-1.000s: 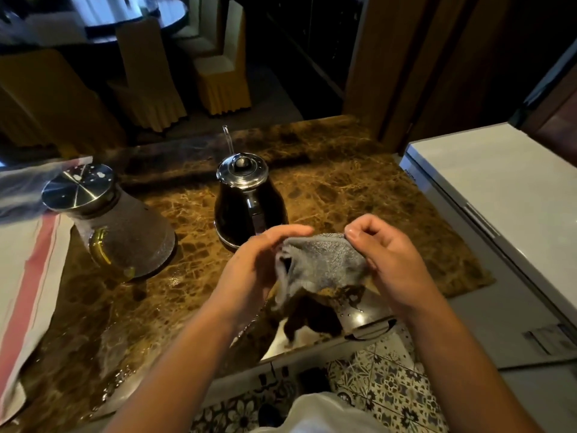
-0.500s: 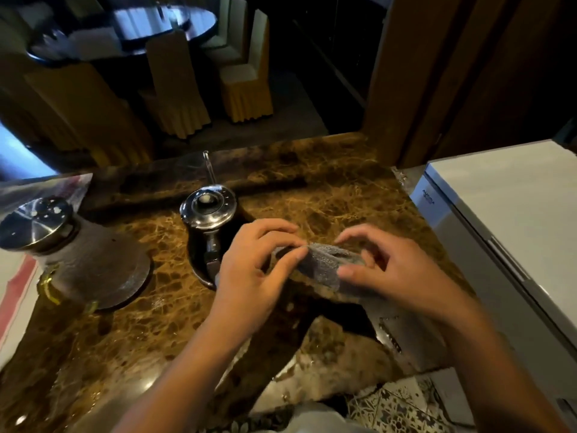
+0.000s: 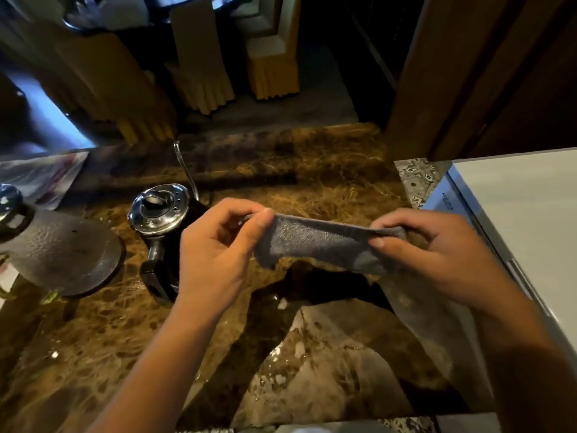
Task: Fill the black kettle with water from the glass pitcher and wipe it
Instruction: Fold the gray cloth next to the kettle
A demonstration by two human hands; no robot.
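Both hands pinch the grey cloth [image 3: 318, 245] taut, left hand [image 3: 215, 248] and right hand [image 3: 437, 251] fingers clamped on its ends. Fold it into a pad, then wipe the kettle [image 3: 162, 232] body, left of it, top down.

both hands raised, left hand [image 3: 215, 248] and right hand [image 3: 437, 254] pinching, forearms extended

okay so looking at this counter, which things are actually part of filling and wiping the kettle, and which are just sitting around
Part of the job:
- black kettle with shiny steel lid
- frosted glass pitcher with steel lid
- grey cloth, stretched between left hand and right hand

Just lying about:
- red-striped white towel
- white appliance
- yellow-covered chairs
- brown marble counter
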